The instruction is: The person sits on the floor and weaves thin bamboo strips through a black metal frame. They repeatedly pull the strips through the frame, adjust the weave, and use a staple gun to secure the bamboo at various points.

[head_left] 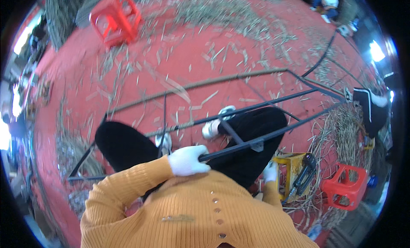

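My left hand, in a white knitted glove, is closed around the near end of a bar of a long dark metal frame. The frame lies across my lap and stretches away to the upper right. Its far rail is wrapped in brownish material. Low on my right side, my right hand, also in a white glove, is beside a yellow stool. Its fingers are too small and partly hidden to make out. A black tool, like a staple gun, lies on the stool.
Straw-like strips litter the red floor, heaped also at the right. A red plastic stool stands at the far left, another red stool at the near right. A person in dark clothes is at the frame's right end.
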### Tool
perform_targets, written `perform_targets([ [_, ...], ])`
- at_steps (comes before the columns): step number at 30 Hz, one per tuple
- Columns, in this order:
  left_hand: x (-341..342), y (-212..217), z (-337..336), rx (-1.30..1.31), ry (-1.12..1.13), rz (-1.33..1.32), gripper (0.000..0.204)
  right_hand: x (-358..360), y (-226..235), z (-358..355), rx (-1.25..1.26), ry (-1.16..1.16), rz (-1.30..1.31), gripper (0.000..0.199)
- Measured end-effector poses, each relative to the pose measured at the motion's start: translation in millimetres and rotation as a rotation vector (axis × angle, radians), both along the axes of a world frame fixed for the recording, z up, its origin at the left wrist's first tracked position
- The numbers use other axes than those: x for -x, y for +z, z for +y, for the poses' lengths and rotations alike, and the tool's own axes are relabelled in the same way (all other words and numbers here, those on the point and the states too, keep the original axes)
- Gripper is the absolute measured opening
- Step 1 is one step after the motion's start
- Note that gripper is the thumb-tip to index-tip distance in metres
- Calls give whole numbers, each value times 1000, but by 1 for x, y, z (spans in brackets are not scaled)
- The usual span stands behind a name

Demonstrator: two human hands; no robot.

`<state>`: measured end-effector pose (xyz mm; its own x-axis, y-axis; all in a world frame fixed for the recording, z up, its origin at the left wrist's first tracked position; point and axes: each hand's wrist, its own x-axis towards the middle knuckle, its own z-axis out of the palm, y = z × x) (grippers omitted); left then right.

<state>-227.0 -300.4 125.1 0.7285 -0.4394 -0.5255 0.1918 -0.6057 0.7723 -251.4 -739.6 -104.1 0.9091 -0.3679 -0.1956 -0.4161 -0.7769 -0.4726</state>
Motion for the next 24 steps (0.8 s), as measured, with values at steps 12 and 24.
perform_targets([
  [12, -196, 87, 94, -675, 335, -1345, 21, -60, 87, 84, -327, 159, -294, 33],
  [24, -163, 78, 148, -705, 409, -1669, 26, -132, 186, 239, -714, 325, -630, 25],
])
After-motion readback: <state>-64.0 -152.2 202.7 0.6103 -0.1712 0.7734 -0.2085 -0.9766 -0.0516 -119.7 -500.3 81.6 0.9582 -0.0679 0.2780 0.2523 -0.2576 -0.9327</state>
